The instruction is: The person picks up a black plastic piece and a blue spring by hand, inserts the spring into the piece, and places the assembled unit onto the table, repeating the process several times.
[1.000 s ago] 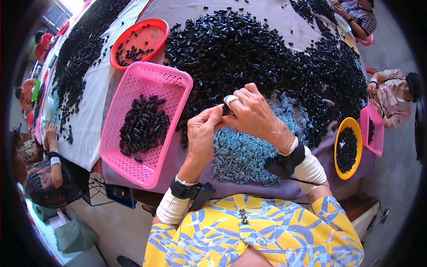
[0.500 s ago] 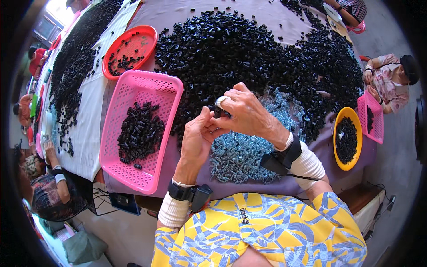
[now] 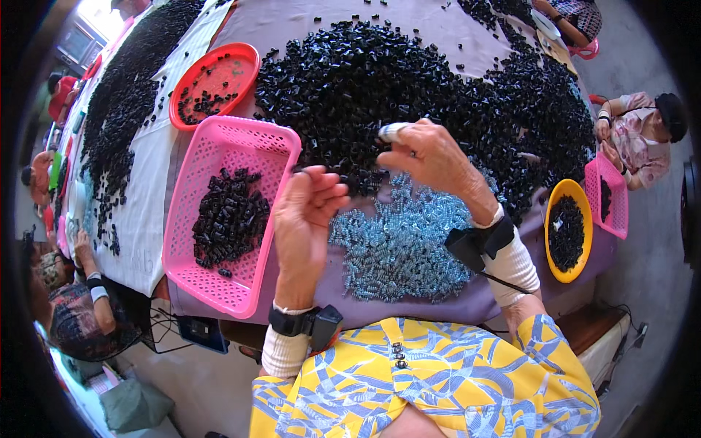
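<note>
My left hand (image 3: 310, 215) is raised beside the pink basket (image 3: 244, 131) and pinches a small black plastic part (image 3: 299, 170) at its fingertips. The basket holds a heap of the same black parts (image 3: 230, 215). My right hand (image 3: 434, 157), one fingertip wrapped in white tape, hovers with curled fingers at the near edge of the large pile of black parts (image 3: 380, 73); whether it holds anything is hidden. A pile of small blue-silver springs (image 3: 401, 248) lies under and in front of both hands.
A red round tray (image 3: 226, 73) with a few black parts sits behind the basket. At the right stand a yellow bowl (image 3: 549, 212) and a small pink basket (image 3: 617, 219), both with black parts. Other people sit at the right (image 3: 642, 135) and at the left (image 3: 80, 299).
My hands were joined over the springs and have come apart. The left hand moved toward the pink basket; the right moved back toward the black pile.
</note>
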Motion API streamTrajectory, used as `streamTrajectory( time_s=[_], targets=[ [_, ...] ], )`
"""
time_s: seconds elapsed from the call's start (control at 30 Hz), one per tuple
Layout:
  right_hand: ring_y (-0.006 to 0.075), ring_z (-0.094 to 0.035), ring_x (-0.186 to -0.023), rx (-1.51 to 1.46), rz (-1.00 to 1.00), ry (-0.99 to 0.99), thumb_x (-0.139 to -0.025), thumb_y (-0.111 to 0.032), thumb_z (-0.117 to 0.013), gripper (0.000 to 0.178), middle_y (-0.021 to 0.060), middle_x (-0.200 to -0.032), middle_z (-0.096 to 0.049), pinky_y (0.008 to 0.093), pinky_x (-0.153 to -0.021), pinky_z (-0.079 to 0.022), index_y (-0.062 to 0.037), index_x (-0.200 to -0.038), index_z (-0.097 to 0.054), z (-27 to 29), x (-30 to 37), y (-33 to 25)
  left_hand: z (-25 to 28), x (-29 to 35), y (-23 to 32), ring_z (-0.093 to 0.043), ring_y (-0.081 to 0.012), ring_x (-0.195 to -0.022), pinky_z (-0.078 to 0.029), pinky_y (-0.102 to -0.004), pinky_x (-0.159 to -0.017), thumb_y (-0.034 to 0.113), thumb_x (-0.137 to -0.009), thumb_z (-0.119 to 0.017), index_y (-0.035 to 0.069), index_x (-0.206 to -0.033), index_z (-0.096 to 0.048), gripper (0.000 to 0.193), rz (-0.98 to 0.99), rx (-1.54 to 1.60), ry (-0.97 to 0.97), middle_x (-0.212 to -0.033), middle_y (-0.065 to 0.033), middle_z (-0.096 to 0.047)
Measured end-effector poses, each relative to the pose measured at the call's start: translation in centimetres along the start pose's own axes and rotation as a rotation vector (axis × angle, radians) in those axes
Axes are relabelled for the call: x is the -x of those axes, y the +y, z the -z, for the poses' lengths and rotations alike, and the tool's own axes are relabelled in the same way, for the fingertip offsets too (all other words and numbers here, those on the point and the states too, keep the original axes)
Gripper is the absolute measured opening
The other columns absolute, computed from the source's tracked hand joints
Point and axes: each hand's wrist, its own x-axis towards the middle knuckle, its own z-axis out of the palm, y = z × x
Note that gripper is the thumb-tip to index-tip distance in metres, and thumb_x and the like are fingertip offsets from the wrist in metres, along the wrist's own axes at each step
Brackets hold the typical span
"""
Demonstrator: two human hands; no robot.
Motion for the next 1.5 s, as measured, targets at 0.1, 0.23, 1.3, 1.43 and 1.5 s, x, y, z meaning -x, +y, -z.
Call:
streamTrajectory(
  time_s=[0.1,0.23,1.3,1.43,1.5],
  targets=[
    [0.0281,-0.062,-0.068,0.095,-0.032,0.001,-0.076,-0.018,-0.065,0.018,0.013,-0.073,-0.061,0.0379,-0.06,-0.049,-0.0011,-0.081,-0.061,-0.4,1.6,2.0,1.8,0.9,2.2,-0.064,-0.0192,-0.074,-0.055,-0.0314,-0.068,0.034,-0.095,-0.044,0.002,-0.109,-0.055,0.037,-0.23,0.135,0.092,-0.088,-0.0112,-0.065],
    [0.0295,-0.062,-0.071,0.124,-0.068,-0.037,-0.077,-0.011,-0.059,0.01,0.0121,-0.075,-0.062,0.0378,-0.062,-0.051,-0.001,-0.078,-0.059,-2.7,3.1,3.3,3.3,1.3,3.3,-0.063,-0.018,-0.072,-0.054,-0.0307,-0.066,0.038,-0.095,-0.043,0.002,-0.111,-0.053,0.04,-0.291,0.134,0.174,-0.085,-0.0101,-0.065],
    [0.0299,-0.063,-0.074,0.218,-0.056,-0.178,-0.074,-0.009,-0.058,0.006,0.0133,-0.075,-0.061,0.0398,-0.063,-0.051,-0.0042,-0.078,-0.059,-3.7,1.8,3.3,1.7,-1.6,-2.0,-0.064,-0.016,-0.074,-0.054,-0.0289,-0.068,0.019,-0.092,-0.054,0.001,-0.108,-0.058,0.024,0.144,-0.184,-0.144,-0.088,-0.0093,-0.065],
    [0.0299,-0.064,-0.073,0.339,-0.07,-0.211,-0.074,-0.008,-0.057,0.004,0.0115,-0.076,-0.063,0.0399,-0.061,-0.051,-0.006,-0.076,-0.06,-5.5,2.0,3.5,1.9,-1.3,-1.9,-0.065,-0.0196,-0.079,-0.055,-0.0318,-0.072,0.016,-0.092,-0.052,0.001,-0.111,-0.056,0.024,0.163,-0.088,-0.188,-0.092,-0.0125,-0.065],
    [0.0301,-0.064,-0.072,0.369,-0.106,-0.246,-0.073,-0.008,-0.057,0.004,0.0115,-0.075,-0.063,0.0392,-0.06,-0.051,-0.0058,-0.076,-0.059,-6.0,2.0,3.6,1.9,-1.3,-1.9,-0.066,-0.021,-0.082,-0.055,-0.0329,-0.074,0.015,-0.092,-0.052,0.001,-0.111,-0.056,0.024,0.158,-0.05,-0.208,-0.093,-0.0137,-0.065]
  ],
)
